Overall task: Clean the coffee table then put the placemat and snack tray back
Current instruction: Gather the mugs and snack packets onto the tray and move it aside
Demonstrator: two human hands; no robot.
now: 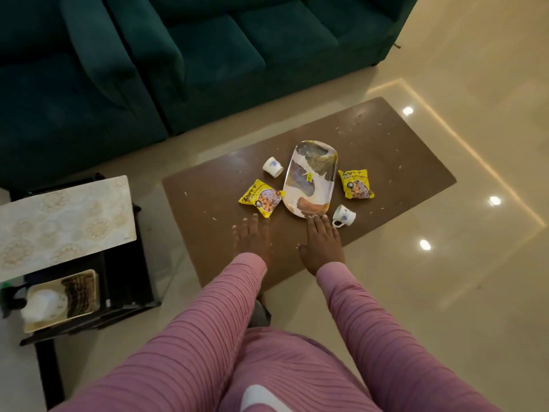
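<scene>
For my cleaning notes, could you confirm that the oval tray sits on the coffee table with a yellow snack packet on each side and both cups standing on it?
Not quite: in the head view the oval tray is bare. Both cups lie on the coffee table beside it. The yellow snack packets do flank it.

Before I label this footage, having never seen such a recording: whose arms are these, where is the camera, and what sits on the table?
There is no machine here. The camera is worn on a person's head and looks down at their own arms in pink sleeves. The left hand and right hand reach over a brown coffee table, both open and holding nothing; the right fingertips are at the near end of an oval snack tray. Beside the tray lie two yellow snack packets and two white cups, both on their sides. Small pale crumbs are scattered over the table. A pale placemat lies on a side stand at left.
</scene>
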